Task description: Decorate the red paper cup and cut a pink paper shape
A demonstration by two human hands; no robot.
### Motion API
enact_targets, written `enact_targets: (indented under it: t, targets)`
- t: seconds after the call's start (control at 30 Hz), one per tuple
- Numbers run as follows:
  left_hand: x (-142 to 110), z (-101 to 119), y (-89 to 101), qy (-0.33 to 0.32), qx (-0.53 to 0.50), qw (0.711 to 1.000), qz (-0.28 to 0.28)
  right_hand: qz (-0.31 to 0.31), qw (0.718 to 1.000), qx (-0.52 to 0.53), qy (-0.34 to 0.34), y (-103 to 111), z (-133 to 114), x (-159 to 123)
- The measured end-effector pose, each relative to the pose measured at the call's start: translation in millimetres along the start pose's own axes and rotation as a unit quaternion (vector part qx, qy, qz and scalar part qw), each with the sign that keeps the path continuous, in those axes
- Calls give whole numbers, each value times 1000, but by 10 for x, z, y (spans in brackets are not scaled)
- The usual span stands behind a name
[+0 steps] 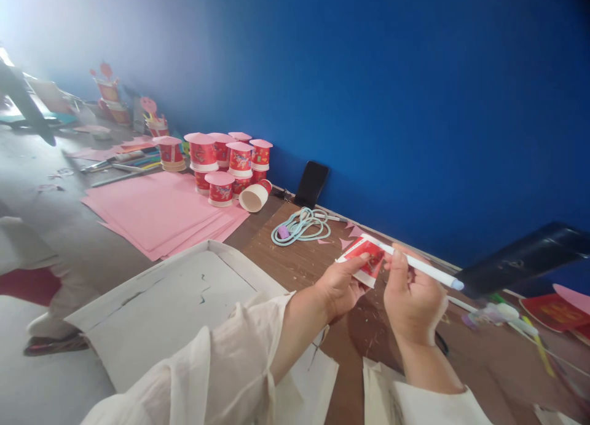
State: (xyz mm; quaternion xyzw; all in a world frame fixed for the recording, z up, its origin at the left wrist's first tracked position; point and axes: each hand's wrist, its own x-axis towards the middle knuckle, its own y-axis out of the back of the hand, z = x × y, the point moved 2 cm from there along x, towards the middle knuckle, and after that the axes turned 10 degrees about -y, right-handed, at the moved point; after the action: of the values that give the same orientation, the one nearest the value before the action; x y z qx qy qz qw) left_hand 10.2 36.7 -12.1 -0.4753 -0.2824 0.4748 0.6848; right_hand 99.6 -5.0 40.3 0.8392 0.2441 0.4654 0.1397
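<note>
My left hand (338, 289) is closed around a red and white paper cup (369, 262), which is tilted over the brown table. A long white pen (426, 270) with a bluish end is gripped in my right hand (412, 296). The pen's other end meets the upper edge of the cup, though whether it touches cannot be made out. Left of the cup lies a coiled pale-blue cord (302, 227) with a purple piece on it. Small pink paper scraps (345, 243) are scattered close behind my left hand.
Red cups with pink paper tops (221, 188) stand in stacks at the back left, beside a cup on its side (254, 197). Pink sheets (147, 206) lie before them. A white box lid (170, 302) is near my left arm. A phone (312, 184) leans on the blue wall.
</note>
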Motion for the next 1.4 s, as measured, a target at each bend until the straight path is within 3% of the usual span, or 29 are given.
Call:
enact_targets:
  t: [0.27,1.03,1.4]
  targets:
    - [1,3,5,10,-11,1000,-18,11,1000,4,-2,-11,32,-8]
    - [-14,39,-1,68,-26,997,16,33,999,-26,-2,-47,81,-6]
    - [7,10,20,52,-25,998,15,30,998,-54,24,-42,83,19]
